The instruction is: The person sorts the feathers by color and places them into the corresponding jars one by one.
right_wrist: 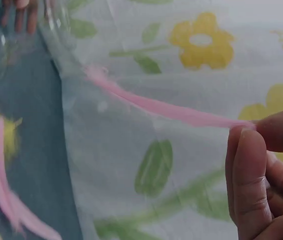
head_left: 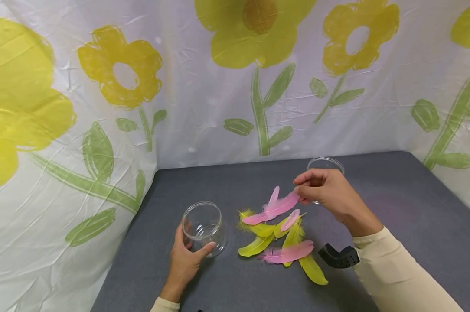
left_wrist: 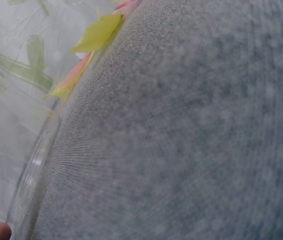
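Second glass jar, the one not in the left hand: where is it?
Head view: the second glass jar stands at the back right of the gray table, just behind the right hand, which pinches a pink feather.

light: bright, even, soft shadows under my hands | head view: sharp, edges bowed | left wrist: grey mat [left_wrist: 191, 130] fills frame, soft | right wrist: pink feather [right_wrist: 171, 111] and backdrop blurred
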Available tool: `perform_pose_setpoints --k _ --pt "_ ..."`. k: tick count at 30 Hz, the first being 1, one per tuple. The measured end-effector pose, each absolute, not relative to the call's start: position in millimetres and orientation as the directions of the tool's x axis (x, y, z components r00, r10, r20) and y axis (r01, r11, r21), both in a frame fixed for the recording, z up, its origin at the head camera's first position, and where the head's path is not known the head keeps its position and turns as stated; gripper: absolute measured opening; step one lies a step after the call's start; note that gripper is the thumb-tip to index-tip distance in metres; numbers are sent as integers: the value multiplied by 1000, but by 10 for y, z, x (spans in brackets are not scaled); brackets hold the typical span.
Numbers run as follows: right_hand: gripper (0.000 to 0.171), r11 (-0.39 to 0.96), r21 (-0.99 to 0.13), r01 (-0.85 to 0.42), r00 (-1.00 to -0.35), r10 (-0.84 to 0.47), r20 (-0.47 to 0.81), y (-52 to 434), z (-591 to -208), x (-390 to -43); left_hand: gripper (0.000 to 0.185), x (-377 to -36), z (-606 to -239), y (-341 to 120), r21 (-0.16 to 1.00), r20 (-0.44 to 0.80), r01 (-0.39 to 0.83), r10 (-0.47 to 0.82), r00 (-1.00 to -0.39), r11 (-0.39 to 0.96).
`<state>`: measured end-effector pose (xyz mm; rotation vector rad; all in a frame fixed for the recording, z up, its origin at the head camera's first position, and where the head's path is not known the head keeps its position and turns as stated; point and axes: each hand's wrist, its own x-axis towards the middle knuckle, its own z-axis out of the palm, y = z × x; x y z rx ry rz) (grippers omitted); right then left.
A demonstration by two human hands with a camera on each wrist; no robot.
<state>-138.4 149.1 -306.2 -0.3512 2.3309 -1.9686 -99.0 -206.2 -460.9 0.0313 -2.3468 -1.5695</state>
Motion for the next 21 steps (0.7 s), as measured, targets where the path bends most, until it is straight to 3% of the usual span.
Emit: perform_pose_setpoints --k 11,21 --pt "20 44 -991 -124 -962 -250 109 853 -3013 -1670 99 -990 -4607 -2043 907 251 167 -179 -951 386" --pt "12 46 -992 -120 -958 -266 104 276 -3214 -1782 99 -979 -4599 -2051 906 247 154 -199 -948 393"
